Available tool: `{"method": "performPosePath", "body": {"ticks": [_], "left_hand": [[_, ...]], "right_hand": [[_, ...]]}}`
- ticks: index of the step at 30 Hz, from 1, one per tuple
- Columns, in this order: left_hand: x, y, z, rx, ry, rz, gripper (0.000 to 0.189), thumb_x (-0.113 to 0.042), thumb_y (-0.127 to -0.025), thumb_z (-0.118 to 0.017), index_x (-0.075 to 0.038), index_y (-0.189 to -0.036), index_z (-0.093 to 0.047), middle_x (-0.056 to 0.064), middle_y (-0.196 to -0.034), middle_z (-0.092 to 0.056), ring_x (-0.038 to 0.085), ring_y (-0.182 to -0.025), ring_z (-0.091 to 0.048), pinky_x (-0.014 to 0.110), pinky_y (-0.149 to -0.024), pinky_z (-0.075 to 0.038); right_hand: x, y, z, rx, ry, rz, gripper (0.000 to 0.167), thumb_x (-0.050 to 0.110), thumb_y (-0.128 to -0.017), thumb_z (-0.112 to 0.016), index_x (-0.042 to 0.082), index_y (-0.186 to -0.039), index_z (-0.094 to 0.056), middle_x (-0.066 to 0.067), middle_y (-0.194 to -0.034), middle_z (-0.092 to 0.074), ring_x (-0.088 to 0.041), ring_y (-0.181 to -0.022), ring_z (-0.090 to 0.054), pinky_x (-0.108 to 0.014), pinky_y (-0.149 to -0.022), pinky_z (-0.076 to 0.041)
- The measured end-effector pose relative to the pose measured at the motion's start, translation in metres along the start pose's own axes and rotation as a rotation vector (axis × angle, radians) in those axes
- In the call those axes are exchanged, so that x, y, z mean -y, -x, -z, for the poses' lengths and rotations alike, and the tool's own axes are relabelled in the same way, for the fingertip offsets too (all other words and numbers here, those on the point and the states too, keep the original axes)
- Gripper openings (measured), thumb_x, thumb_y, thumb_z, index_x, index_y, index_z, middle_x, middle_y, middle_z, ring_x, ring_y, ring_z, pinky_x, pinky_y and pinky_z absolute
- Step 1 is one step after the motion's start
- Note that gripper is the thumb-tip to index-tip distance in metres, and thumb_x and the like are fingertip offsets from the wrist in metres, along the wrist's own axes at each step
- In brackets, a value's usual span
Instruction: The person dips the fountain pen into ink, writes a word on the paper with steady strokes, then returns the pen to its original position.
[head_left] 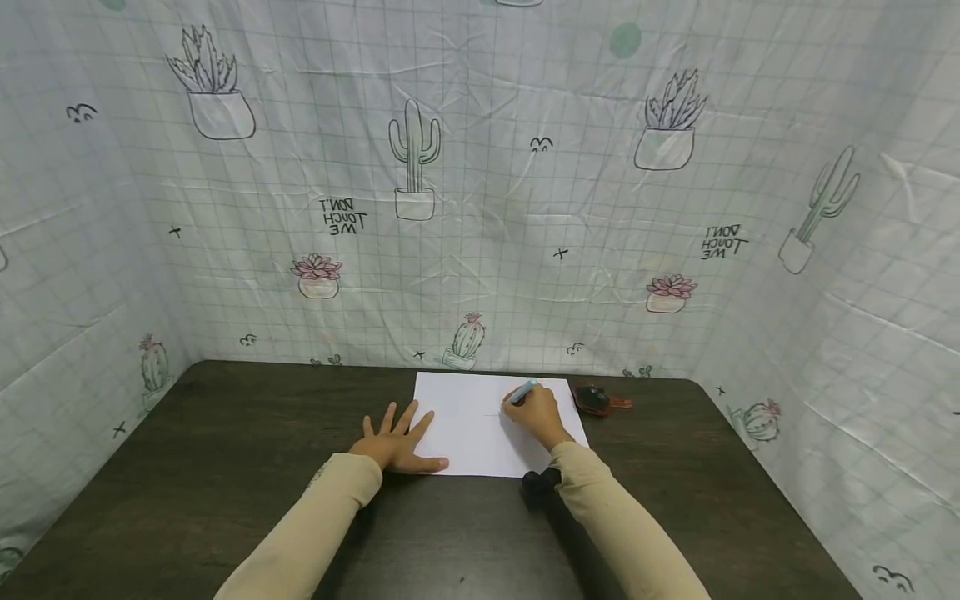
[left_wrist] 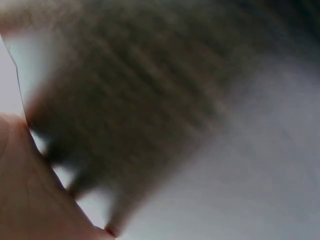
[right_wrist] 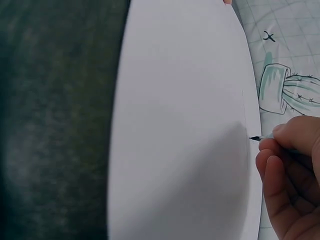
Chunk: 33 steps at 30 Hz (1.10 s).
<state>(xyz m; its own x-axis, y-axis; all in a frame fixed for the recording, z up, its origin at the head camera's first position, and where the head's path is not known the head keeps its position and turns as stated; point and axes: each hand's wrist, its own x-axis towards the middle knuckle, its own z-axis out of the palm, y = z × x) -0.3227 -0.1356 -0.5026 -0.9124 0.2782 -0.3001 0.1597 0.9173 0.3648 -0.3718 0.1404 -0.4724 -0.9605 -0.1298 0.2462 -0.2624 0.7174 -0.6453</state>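
A white sheet of paper (head_left: pixel 465 433) lies on the dark table. My left hand (head_left: pixel 397 442) rests on the sheet's left edge with its fingers spread; the left wrist view is mostly blurred, with part of the hand (left_wrist: pixel 40 195) at lower left. Over the right part of the sheet, my right hand (head_left: pixel 536 414) pinches a light blue pen (head_left: pixel 522 392) between thumb and fingers. In the right wrist view the pen's dark tip (right_wrist: pixel 254 138) is at the paper, beside a faint thin line (right_wrist: pixel 245 115). The right hand's other fingers (right_wrist: pixel 275 185) are curled.
Right of the paper lies a reddish-brown item with a dark, glossy rounded part (head_left: pixel 595 400), maybe sunglasses. A black rounded object (head_left: pixel 536 483) is at the right wrist. The dark wooden table (head_left: pixel 225 467) meets a cactus-print cloth (head_left: pixel 510 275) at the back and sides.
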Motion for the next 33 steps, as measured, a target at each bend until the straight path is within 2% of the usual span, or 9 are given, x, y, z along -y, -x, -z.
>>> {"method": "performPosePath", "body": {"ticks": [6,12,20,33], "left_hand": [[0.002,-0.003,-0.001,0.007,0.003,-0.003,0.113,-0.093,-0.082,-0.051,-0.032,-0.17,-0.012,0.004,-0.178,0.005,0.042,-0.162,0.014,0.078,-0.12,0.009],[0.001,0.0,0.0,0.01,0.0,-0.008,0.114,-0.094,-0.081,-0.049,-0.033,-0.17,-0.011,0.003,-0.178,0.007,0.041,-0.162,0.015,0.077,-0.12,0.01],[-0.001,0.002,0.0,0.006,0.027,-0.015,0.113,-0.092,-0.082,-0.052,-0.031,-0.17,-0.014,0.005,-0.178,0.005,0.043,-0.162,0.013,0.079,-0.12,0.01],[0.002,-0.006,-0.004,-0.004,0.008,-0.01,0.114,-0.093,-0.081,-0.051,-0.031,-0.17,-0.015,0.006,-0.178,0.003,0.045,-0.162,0.012,0.08,-0.119,0.008]], "right_hand": [[0.0,0.007,0.001,-0.003,0.014,0.016,0.004,0.004,-0.087,-0.077,0.003,-0.085,-0.081,-0.009,-0.08,-0.078,-0.016,-0.069,-0.069,-0.028,-0.063,-0.053],[0.003,0.015,0.003,-0.002,0.012,0.025,0.007,0.008,-0.088,-0.08,0.001,-0.086,-0.08,-0.008,-0.079,-0.078,-0.016,-0.07,-0.069,-0.031,-0.065,-0.054],[0.007,0.027,0.005,0.007,0.033,0.086,0.005,0.004,-0.088,-0.077,0.002,-0.085,-0.08,-0.007,-0.078,-0.078,-0.023,-0.074,-0.074,-0.037,-0.07,-0.059],[0.016,0.041,0.002,0.044,0.012,0.112,0.007,0.001,-0.086,-0.079,0.005,-0.081,-0.078,-0.003,-0.073,-0.074,-0.009,-0.065,-0.062,-0.027,-0.061,-0.05]]}}
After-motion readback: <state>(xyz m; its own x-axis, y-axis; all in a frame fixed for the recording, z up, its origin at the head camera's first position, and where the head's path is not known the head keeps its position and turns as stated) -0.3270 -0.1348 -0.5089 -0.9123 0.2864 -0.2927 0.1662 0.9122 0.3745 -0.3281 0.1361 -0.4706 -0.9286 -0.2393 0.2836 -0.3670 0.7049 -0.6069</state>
